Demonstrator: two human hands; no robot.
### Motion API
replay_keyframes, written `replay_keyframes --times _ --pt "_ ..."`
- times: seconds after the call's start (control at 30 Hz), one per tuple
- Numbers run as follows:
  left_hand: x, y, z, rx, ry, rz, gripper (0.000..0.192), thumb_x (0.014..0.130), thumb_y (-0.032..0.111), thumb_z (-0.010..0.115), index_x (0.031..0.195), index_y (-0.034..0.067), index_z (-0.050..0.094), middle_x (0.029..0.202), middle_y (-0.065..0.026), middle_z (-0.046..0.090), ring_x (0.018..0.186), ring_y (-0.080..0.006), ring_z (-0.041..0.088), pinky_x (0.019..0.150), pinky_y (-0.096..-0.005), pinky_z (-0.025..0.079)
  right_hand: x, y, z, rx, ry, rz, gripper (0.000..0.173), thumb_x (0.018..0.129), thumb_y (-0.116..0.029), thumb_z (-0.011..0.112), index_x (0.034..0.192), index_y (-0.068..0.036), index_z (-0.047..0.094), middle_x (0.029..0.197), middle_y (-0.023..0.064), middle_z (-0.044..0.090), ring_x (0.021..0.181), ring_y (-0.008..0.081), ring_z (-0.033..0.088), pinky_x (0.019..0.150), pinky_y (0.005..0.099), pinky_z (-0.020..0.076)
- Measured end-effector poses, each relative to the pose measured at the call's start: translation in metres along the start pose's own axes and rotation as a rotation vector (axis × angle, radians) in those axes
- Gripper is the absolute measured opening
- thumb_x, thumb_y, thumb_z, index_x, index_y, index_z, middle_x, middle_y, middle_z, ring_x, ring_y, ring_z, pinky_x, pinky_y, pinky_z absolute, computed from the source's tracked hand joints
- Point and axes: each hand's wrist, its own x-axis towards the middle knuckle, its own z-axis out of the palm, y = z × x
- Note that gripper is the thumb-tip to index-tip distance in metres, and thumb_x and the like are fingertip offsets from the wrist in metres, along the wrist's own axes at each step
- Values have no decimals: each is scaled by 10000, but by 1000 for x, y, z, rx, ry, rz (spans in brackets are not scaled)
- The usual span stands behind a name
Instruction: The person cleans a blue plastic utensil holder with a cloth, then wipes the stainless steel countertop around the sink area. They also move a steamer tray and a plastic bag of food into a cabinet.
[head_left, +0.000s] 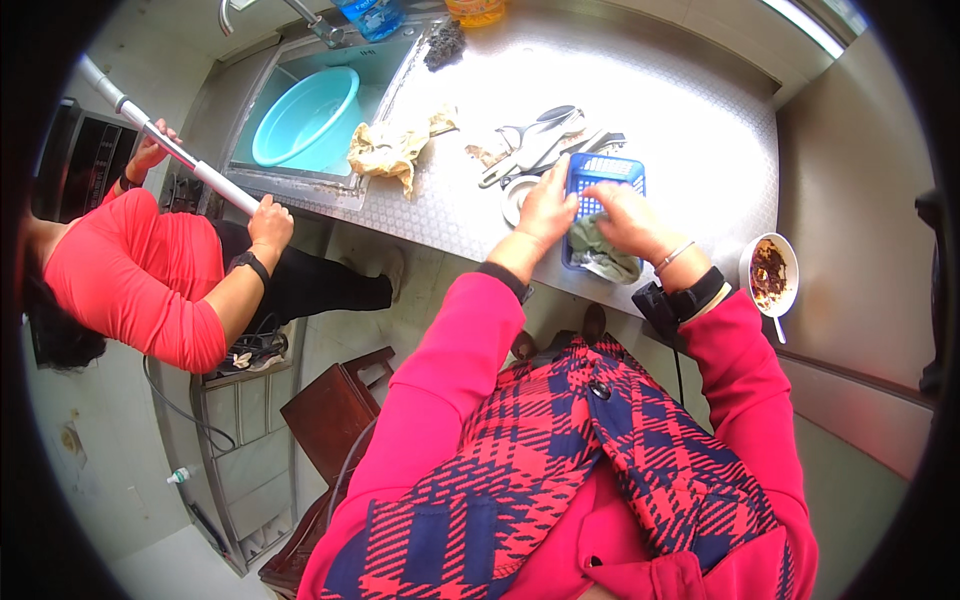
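My left hand (546, 204) grips the left side of a small blue plastic basket (606, 163) at the counter's front edge. A greenish cloth (602, 253) lies in and over the near part of the basket, and my right hand (626, 217) is on it, its fingers reaching inside. Just beyond the basket is a pile of kitchen utensils with a peeler (510, 133) and light-coloured handles (534, 150). A small round white dish (517, 196) sits beside my left hand, partly hidden by it.
A turquoise basin (307, 120) tilts in the sink at the left, near a yellowish cloth (386, 154) and a dark scourer (445, 45). A bowl with dark food remains (770, 276) stands at the right. Another person (142, 277) holds a long pole (225, 187) at the left.
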Motion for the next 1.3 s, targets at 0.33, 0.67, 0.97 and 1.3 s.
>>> replay_keyframes --times 0.33,0.67,0.97,1.3 --pt "-65 9 13 63 140 -115 551 719 82 566 1243 6 415 1114 -205 530 1002 -336 540 887 -403 432 -6 -15 12 -261 -87 -107 173 704 -140 599 862 -80 637 900 133 572 857 309 588 752 391 489" --pt "-60 12 11 11 125 -79 547 679 -39 457 1223 0 418 1156 -214 497 1101 -379 459 958 -428 370 27 7 11 -406 115 167 145 788 -115 528 917 -53 553 879 146 606 802 330 614 679 405 507" --pt "-66 9 15 -14 198 15 578 696 -28 452 1271 15 405 1139 -226 509 1092 -376 473 956 -415 372 22 6 23 -522 26 39 260 815 -72 464 1043 26 543 955 192 566 889 333 588 771 405 480" --pt "-65 3 15 52 127 44 578 709 2 458 1284 12 395 1111 -203 531 1067 -350 492 928 -406 396 43 21 24 -329 -44 26 225 685 -66 583 896 4 615 853 191 594 861 355 588 774 403 479"
